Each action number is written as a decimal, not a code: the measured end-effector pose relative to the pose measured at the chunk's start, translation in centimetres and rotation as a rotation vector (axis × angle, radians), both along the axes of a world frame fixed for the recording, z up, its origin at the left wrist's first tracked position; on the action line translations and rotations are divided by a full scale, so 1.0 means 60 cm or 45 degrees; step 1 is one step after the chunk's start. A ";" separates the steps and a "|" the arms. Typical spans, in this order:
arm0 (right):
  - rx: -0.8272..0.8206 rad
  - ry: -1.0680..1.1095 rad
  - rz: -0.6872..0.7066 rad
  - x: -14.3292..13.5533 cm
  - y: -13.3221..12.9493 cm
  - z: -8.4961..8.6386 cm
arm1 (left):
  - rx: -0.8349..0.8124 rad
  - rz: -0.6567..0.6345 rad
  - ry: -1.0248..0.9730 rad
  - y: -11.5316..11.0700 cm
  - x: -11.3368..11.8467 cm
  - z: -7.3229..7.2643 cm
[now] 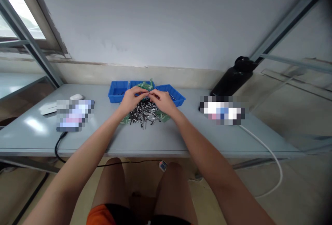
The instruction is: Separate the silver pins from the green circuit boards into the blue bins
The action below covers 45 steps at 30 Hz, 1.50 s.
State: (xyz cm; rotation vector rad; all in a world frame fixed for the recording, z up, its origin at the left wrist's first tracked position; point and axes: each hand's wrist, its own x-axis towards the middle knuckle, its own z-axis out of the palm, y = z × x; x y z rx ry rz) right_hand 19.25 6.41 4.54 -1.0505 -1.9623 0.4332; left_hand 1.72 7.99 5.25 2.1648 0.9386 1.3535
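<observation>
My left hand (133,97) and my right hand (162,99) meet above a heap of small metal pins or screws (144,114), some silver and some dark. The fingertips of both hands are pinched together around something too small to make out. Green plastic film (163,116) lies under and around the heap. Just behind my hands stand a left blue bin (116,97), a middle blue bin (133,83) with green film on it, and a right blue bin (178,101), set askew, with a few metal pieces inside.
On the left lie a blurred-out phone (75,116) with a black cable, a white mouse (48,109) and a small white case (76,97). To the right are a black bottle (230,79) and another blurred device (223,110) with a white cable (269,152). A wall (145,27) rises behind the table (147,143).
</observation>
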 end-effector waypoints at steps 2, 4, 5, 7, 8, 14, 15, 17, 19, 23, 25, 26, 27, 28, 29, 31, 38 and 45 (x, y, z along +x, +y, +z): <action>0.016 -0.065 -0.004 0.000 0.001 -0.002 | -0.030 -0.003 0.045 -0.003 0.001 0.000; 0.019 -0.119 -0.013 0.001 0.000 -0.002 | -0.068 -0.003 0.068 -0.004 0.002 0.000; 0.016 -0.128 -0.018 0.002 0.000 -0.001 | -0.080 0.003 0.071 -0.004 0.002 0.000; 0.017 -0.104 -0.035 0.003 -0.002 0.002 | -0.081 0.042 0.084 -0.002 -0.001 -0.002; 0.023 -0.084 -0.050 0.004 -0.003 0.003 | -0.067 0.071 0.105 -0.001 -0.003 -0.004; 0.078 -0.153 -0.081 0.011 0.006 0.001 | 0.027 0.127 0.276 0.005 -0.007 -0.013; 0.084 -0.170 -0.074 0.012 0.008 0.000 | 0.035 0.137 0.282 0.005 -0.007 -0.014; 0.093 -0.190 -0.073 0.014 0.012 -0.003 | 0.051 0.156 0.280 0.006 -0.006 -0.013; 0.104 -0.203 -0.088 0.015 0.013 -0.003 | 0.064 0.158 0.275 0.007 -0.006 -0.013; 0.109 -0.177 -0.131 0.015 0.011 0.001 | 0.138 0.151 0.342 0.011 -0.011 -0.012; 0.106 -0.161 -0.136 0.015 0.010 0.002 | 0.179 0.165 0.378 0.012 -0.013 -0.011; 0.104 -0.158 -0.135 0.016 0.010 0.002 | 0.192 0.178 0.383 0.012 -0.014 -0.011; 0.103 -0.158 -0.134 0.016 0.010 0.002 | 0.201 0.193 0.383 0.012 -0.014 -0.010; 0.101 -0.161 -0.134 0.016 0.010 0.001 | 0.206 0.208 0.380 0.011 -0.014 -0.009; 0.094 -0.171 -0.131 0.016 0.010 0.001 | 0.207 0.223 0.372 0.010 -0.014 -0.009; 0.063 -0.213 -0.124 0.016 0.010 -0.001 | 0.202 0.242 0.346 0.007 -0.013 -0.007; -0.002 -0.182 -0.077 0.009 0.006 -0.001 | -0.001 0.029 0.134 -0.001 -0.009 0.001; -0.011 -0.143 -0.020 -0.001 0.007 -0.010 | 0.033 -0.043 0.192 -0.004 -0.006 0.001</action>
